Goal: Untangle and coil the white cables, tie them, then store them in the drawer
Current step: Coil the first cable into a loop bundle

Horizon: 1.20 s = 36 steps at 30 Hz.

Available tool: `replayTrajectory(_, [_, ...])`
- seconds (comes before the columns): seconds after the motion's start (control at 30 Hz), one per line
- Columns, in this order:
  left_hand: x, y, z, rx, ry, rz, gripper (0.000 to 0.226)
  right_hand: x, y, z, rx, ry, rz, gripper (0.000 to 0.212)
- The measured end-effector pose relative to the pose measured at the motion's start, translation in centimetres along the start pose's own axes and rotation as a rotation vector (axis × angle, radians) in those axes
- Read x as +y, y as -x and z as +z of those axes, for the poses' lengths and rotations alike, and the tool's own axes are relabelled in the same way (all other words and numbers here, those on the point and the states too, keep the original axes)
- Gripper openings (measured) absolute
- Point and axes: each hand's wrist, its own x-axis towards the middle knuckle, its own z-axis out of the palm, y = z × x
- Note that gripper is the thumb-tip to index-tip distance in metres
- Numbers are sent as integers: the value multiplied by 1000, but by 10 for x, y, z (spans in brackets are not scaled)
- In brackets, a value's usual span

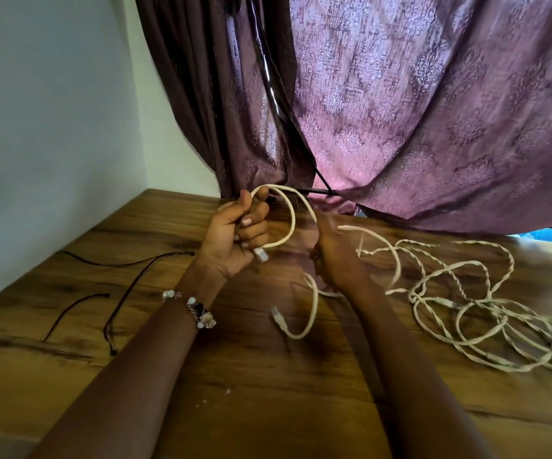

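My left hand (234, 231) is raised above the wooden table (201, 376) and grips a loop of thick white cable (291, 223), whose clear plug hangs out below the palm. To its right my right hand (335, 260) is blurred, its back toward me, with the same white cable running through its grip; the fingers are hidden. Below that hand another stretch of white cable ends in a plug (277, 318) lying on the table. A tangle of thinner twisted white cables (486, 313) lies on the table to the right.
Several thin black ties (125, 293) lie on the table at the left. A purple patterned curtain (400, 111) hangs over the table's far edge, with a black cord (287, 124) running down it. A white wall stands at the left.
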Motion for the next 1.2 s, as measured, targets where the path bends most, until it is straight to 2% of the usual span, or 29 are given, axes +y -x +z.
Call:
replayTrajectory(0.1, [2, -1, 0, 118, -53, 73, 24, -8, -2, 9, -197, 110, 185, 44])
replayTrajectory(0.17, [4, -1, -1, 185, -59, 131, 25, -14, -1, 8, -257, 281, 170, 36])
replayTrajectory(0.27, [8, -2, -4, 290, -87, 213, 27, -24, 4, -1, -267, 474, -80, 37])
replayTrajectory(0.33, [9, -3, -6, 361, -103, 255, 26, -26, 5, -9, -227, 559, -208, 46])
replayTrajectory(0.47, [4, -4, -2, 485, -270, 284, 24, -17, 0, -19, -117, 546, -387, 49])
replayTrajectory(0.57, [-7, -4, 4, 427, -401, 260, 18, -16, 1, -18, -45, 402, -543, 32])
replayTrajectory(0.67, [-17, -4, 6, 351, -623, 212, 25, -21, 3, -20, -44, 241, -612, 36])
replayTrajectory(0.73, [-21, -3, 6, 327, -780, 181, 28, -25, 4, -23, 19, 156, -656, 31])
replayTrajectory(0.87, [-25, -5, -3, 395, -957, 50, 34, -26, 4, -29, 75, 61, -573, 17])
replayTrajectory(1.0, [-28, -1, 10, 268, -903, -132, 22, -22, 0, -33, 163, 256, -552, 19])
replayTrajectory(1.07, [-20, 2, 17, 219, -900, -185, 32, -10, 1, -42, 261, 386, -546, 15])
replayTrajectory(1.13, [-10, 7, 17, 182, -943, -239, 38, 8, 2, -51, 362, 480, -423, 22])
replayTrajectory(1.2, [-2, 14, 16, 106, -969, -292, 32, 25, 2, -56, 438, 472, -281, 23])
